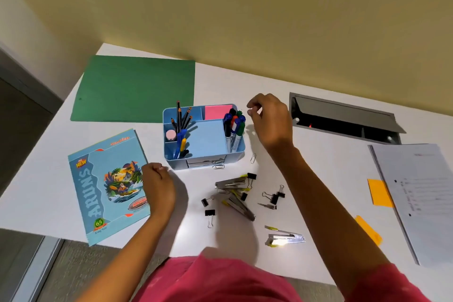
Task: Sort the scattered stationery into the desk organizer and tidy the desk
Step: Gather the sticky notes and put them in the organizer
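**Mid-sort: long things housed, small metal waiting**

Hovers with the right hand [269, 120] just right of the organizer [176, 162], level with the markers [234, 127] in its right compartment. Draws thumb and forefinger together there, as for something tiny; cannot tell whether pinching anything or empty. Rests the left hand [158, 186] clenched on the counter [318, 179], over the right edge of the notebook [107, 184], with nothing visible inside the fist. Probably parks it there to wait its turn.

Stands pencils [181, 115] upright in the far-left compartment and pens [181, 144] in the near-left one, likely to leave long things easy to pull out. Lays pink sticky notes [218, 111] flat in the far slot. Shows paper clips [218, 165] at the small drawer in the near wall, spilling onto the counter, plus a single clip [253, 158] loose just right of the organizer.

Leaves, near of the organizer, binder clips [274, 196] scattered among two metal staplers [230, 184], some touching, plus a third stapler [286, 238] apart, close to the near edge. Leaves orange notes [378, 192] at the right beside a sheaf of paper [416, 198], and a green folder [137, 88] at the far left.

Looks roughly half done: writing tools housed, with clips, staplers, notes and paper yet to place.
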A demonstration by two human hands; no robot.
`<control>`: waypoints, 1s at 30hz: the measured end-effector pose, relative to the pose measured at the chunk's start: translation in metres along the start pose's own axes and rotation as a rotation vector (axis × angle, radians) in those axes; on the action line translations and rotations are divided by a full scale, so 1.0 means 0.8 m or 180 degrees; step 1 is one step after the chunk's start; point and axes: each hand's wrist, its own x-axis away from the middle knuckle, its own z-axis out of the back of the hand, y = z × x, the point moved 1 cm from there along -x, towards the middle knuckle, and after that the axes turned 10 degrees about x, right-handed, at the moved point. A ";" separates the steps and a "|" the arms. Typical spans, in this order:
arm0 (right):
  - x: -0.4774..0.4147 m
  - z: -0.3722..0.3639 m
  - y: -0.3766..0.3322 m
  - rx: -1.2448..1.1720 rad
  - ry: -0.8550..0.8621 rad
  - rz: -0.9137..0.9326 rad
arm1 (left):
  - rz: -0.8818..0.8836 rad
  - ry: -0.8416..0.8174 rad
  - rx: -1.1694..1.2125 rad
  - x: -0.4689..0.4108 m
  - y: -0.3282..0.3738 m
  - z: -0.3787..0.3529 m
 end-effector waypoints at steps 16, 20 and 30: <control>0.268 0.020 0.303 0.0537 -0.1271 -0.2582 | -0.0269 -0.1318 -0.0330 0.147 0.020 -0.090; 0.300 0.022 0.326 0.0453 -0.1514 -0.3101 | -0.0225 -0.1600 -0.0195 0.171 0.019 -0.109; 0.310 0.021 0.344 0.0274 -0.1164 -0.3039 | -0.0274 -0.1747 -0.0479 0.205 -0.005 -0.127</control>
